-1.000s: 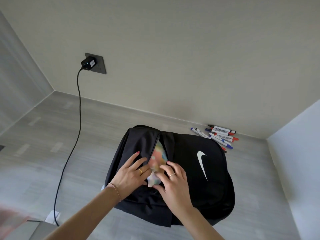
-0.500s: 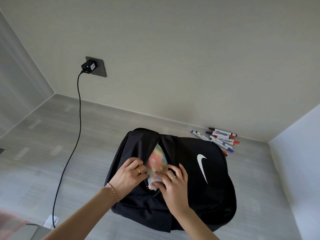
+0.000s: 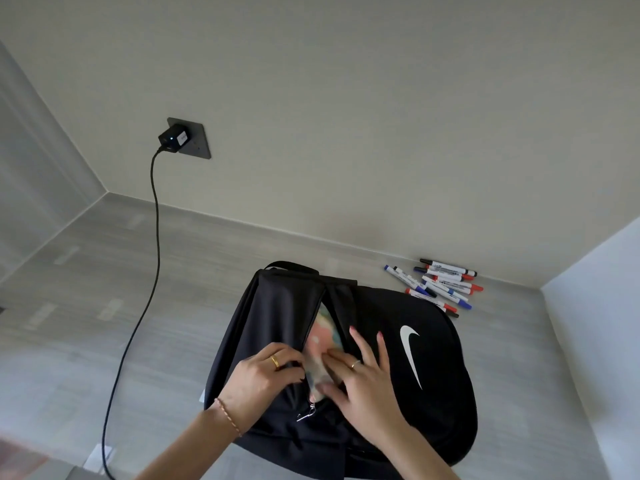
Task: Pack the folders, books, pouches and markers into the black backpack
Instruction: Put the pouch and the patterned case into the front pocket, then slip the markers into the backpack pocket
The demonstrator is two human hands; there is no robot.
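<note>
A black backpack [image 3: 408,368] with a white swoosh lies on the grey floor, its zipper slot partly open. A pastel multicoloured pouch [image 3: 320,336] shows inside the slot, mostly hidden. My left hand [image 3: 263,377] grips the left edge of the opening with curled fingers. My right hand [image 3: 360,379] presses on the pouch with straight, spread fingers. The silver zipper pull [image 3: 306,412] hangs just below both hands. Several markers [image 3: 438,284] with blue, red and black caps lie on the floor beside the wall, behind the bag's right side.
A black charger [image 3: 175,137] sits in a wall socket, and its cable [image 3: 147,271] runs down across the floor left of the bag. A white wall [image 3: 595,341] closes the right side. A white paper corner [image 3: 98,457] lies near the bottom left.
The pouch has sunk deeper into the opening. My left hand has curled onto the bag's edge, and my right hand's fingers have spread flatter over the pouch.
</note>
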